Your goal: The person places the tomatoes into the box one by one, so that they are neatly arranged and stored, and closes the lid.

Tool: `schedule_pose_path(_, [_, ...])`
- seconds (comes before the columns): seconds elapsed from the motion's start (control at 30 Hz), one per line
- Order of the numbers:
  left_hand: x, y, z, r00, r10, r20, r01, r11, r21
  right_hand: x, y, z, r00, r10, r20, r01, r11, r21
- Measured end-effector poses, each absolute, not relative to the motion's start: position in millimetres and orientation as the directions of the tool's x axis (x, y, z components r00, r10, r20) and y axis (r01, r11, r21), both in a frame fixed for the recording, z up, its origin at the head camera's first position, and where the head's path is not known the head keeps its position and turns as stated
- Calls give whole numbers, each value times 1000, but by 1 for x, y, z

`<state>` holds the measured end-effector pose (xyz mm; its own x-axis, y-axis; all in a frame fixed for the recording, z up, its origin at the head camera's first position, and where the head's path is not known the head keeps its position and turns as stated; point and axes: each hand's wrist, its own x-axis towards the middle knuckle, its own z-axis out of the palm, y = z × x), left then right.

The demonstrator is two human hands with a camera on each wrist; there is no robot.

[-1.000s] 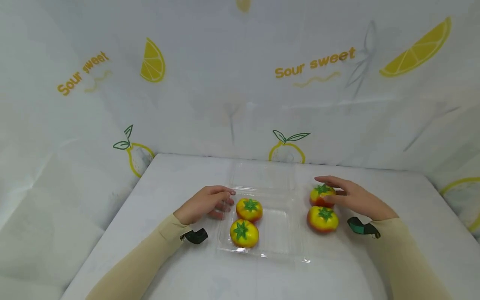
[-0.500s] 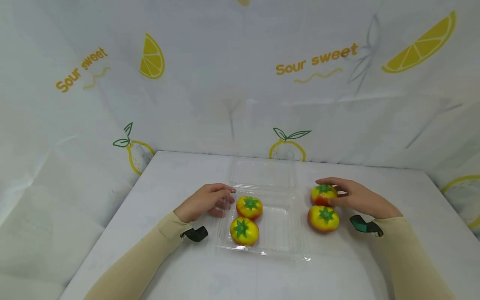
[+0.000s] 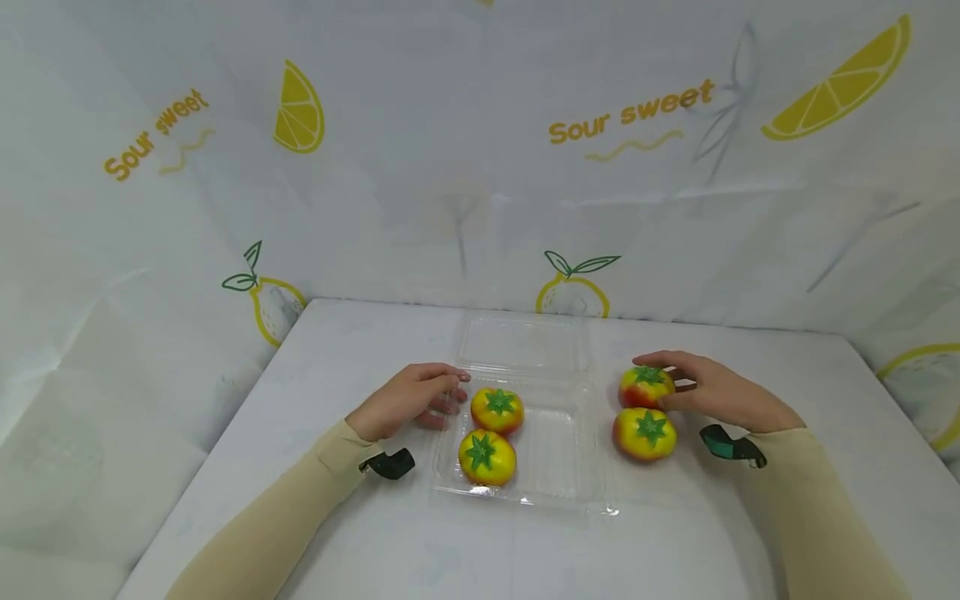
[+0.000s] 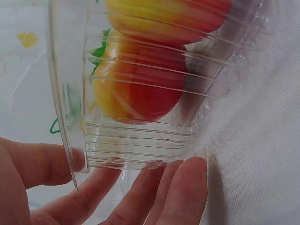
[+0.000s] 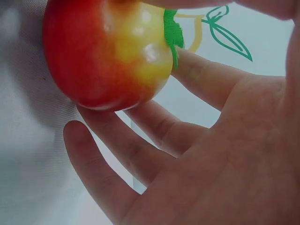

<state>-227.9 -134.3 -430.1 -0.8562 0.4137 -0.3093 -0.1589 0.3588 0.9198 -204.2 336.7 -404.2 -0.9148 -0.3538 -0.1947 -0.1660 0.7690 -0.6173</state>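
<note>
A clear plastic clamshell box point(image 3: 555, 454) lies with its lid folded back. Two yellow-and-red toy tomatoes with green star-shaped tops, a rear one point(image 3: 497, 411) and a front one point(image 3: 487, 457), sit in its left half. My left hand point(image 3: 408, 400) holds the box's far left corner, fingertips at the ribbed wall point(image 4: 140, 145) in the left wrist view. On the right, my right hand point(image 3: 708, 392) grips a third toy tomato point(image 3: 643, 387), fingers bent around its far side and thumb at its near side. Another toy tomato point(image 3: 645, 433) rests just in front of it.
The transparent lid point(image 3: 525, 346) lies toward the back of the white table point(image 3: 360, 542). Behind the table rises a white cloth backdrop point(image 3: 405, 200) printed with lemons and lettering. A dark strap piece shows at each sleeve.
The right fingers have settled more closely around the far right tomato. The left hand stays at the box corner, and the whole head view has shifted slightly.
</note>
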Motion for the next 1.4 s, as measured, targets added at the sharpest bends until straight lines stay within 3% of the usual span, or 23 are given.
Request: schedule_pose_path(1.4, [-229,-133,-429,-860,403,-314,-164,363,917,-206,336,-393,-967,-209,-143,-93,819,-566])
